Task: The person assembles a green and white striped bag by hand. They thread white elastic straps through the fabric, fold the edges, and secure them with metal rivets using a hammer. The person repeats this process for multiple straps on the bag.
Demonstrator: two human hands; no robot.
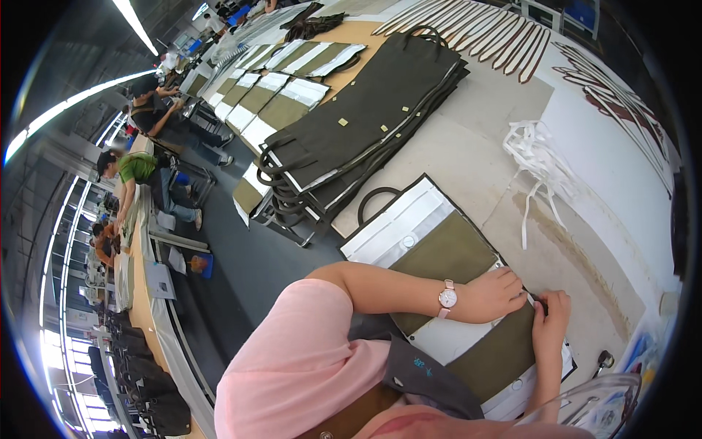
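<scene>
An unfinished bag panel [442,252] lies flat on the table before me, olive green with white bands, dark edging and a dark loop handle. My left hand [499,294], with a pink-strapped watch at the wrist, crosses over it from the left. Its fingers are curled together at the panel's right edge, and what they hold is hidden. Close beside it, my right hand [553,316] pinches the dark edge of the panel between thumb and fingers. A pale strip shows in the small gap between my two hands.
Stacked dark bag panels [365,121] with handles lie beyond the work. Olive and white pieces [285,102] are spread behind them. A tangle of white strips [541,157] sits at right, with rows of long narrow straps [475,33] farther back. Other people work at left.
</scene>
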